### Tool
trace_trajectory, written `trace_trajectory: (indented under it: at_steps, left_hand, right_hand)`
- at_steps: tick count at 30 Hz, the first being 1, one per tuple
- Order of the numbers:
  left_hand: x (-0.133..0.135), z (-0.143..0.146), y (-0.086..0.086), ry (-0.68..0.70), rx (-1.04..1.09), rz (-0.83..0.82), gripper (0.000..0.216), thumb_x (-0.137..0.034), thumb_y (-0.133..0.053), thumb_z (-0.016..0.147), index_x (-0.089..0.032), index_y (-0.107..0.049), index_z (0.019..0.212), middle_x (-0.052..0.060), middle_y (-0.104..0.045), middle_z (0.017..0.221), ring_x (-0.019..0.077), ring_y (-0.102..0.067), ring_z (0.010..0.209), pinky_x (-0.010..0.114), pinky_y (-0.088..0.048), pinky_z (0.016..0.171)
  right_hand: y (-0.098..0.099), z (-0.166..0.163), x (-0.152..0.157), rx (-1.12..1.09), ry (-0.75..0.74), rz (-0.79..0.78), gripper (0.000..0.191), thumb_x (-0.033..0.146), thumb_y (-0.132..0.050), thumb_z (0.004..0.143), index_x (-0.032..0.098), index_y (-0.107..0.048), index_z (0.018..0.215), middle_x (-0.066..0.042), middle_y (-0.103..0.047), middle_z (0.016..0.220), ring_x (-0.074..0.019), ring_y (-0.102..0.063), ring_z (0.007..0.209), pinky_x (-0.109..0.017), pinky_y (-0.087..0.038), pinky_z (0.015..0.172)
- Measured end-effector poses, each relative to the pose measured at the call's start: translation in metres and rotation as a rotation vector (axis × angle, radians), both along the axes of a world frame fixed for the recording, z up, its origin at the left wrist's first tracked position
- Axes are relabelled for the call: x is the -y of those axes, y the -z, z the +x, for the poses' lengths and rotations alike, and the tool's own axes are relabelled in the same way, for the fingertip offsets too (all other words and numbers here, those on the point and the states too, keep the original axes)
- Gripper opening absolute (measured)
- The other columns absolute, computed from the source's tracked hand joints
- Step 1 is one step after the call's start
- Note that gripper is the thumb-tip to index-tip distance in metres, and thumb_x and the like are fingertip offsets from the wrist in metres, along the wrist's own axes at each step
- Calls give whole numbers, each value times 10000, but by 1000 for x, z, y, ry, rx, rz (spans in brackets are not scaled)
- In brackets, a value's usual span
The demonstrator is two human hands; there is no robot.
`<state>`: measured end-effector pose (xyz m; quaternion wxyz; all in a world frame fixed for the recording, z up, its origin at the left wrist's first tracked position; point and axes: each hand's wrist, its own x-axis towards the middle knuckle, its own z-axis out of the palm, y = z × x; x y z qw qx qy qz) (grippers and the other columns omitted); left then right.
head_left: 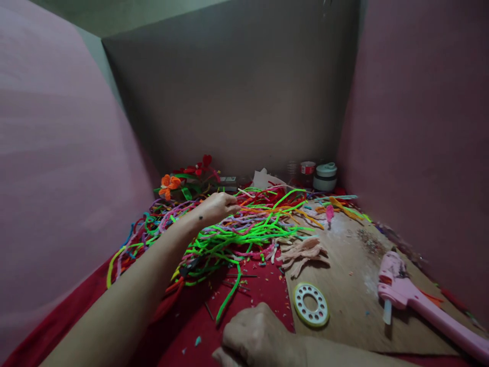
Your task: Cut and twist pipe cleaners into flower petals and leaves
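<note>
My left hand [219, 207] reaches far into a heap of fuzzy pipe cleaners [260, 232]. Its fingers are bent and pinched together at an orange pipe cleaner [254, 209], among pink and red ones. Bright green stems spread below that hand, and one green pipe cleaner [229, 298] trails toward me. Close to me, my right hand [255, 336] is curled into a loose fist over the red cloth [263, 288]. Its fingertips are turned away, so whatever they hold, if anything, is hidden.
A wooden board [344, 311] on the right bears a tape roll [311, 305], a pink glue gun [397, 285] and a bundle of beige pipe cleaners [303, 253]. Orange [169, 186] and red pipe-cleaner flowers [198, 167] lie at the back left. A lidded container [325, 177] stands by the back wall.
</note>
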<state>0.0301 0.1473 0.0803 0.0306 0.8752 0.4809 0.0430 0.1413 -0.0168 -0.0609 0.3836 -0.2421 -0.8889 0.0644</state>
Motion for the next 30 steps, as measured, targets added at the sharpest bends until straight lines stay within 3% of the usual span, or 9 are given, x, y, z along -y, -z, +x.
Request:
trace_trajectory:
  at_steps: [3, 6, 11, 16, 21, 25, 30]
  left_hand:
    - [7, -4, -5, 15, -49, -29, 348, -418, -401, 801, -163, -598, 671, -14, -542, 592, 96, -448, 542, 204, -292, 502]
    - [12, -6, -1, -60, -91, 34, 351, -384, -335, 827, -176, -608, 756, 9, -602, 684, 119, -514, 615, 209, -331, 547]
    - [18, -9, 5, -258, -174, 150, 280, -296, -373, 788, -184, -629, 802, 87, -652, 752, 190, -583, 678, 257, -363, 577]
    - [30, -18, -7, -369, -196, 215, 284, -299, -388, 788, -187, -626, 896, 134, -668, 838, 259, -616, 769, 302, -403, 616]
    - [48, -22, -11, -346, -164, 233, 370, -376, -275, 867, -220, -596, 966, 82, -672, 926, 199, -614, 848, 260, -407, 677]
    - [58, -16, 3, -334, -196, 200, 340, -327, -309, 859, -193, -609, 948, 114, -672, 905, 211, -621, 828, 280, -412, 687]
    - [67, -4, 18, -265, -235, 118, 257, -268, -412, 798, -197, -635, 904, 126, -676, 816, 240, -630, 800, 301, -417, 663]
  right_hand:
    - [-4, 2, 1, 17, -4, -21, 235, 278, -501, 728, 189, -440, 519, 19, -513, 425, -95, -455, 391, -238, -198, 393]
    - [-11, 6, 5, -18, -5, -131, 238, 242, -494, 734, 183, -422, 515, 21, -491, 436, -86, -430, 400, -231, -212, 411]
    - [-31, 16, 9, -157, 33, -492, 240, 226, -473, 788, 169, -464, 555, 35, -444, 487, -73, -400, 467, -203, -241, 454]
    - [-56, 21, 2, -404, 58, -816, 276, 288, -505, 779, 160, -470, 538, 54, -378, 473, -67, -361, 470, -194, -256, 451]
    - [-73, 29, -17, -659, -2, -1097, 309, 359, -506, 768, 145, -502, 544, 37, -456, 432, -58, -370, 372, -193, -275, 386]
    - [-73, 39, -42, -928, -34, -1205, 236, 335, -536, 740, 114, -588, 806, -12, -593, 539, -84, -458, 369, -189, -326, 341]
    - [-74, 39, -73, -1209, -57, -1356, 201, 77, -561, 687, 108, -556, 885, -77, -656, 748, -136, -604, 520, -260, -481, 490]
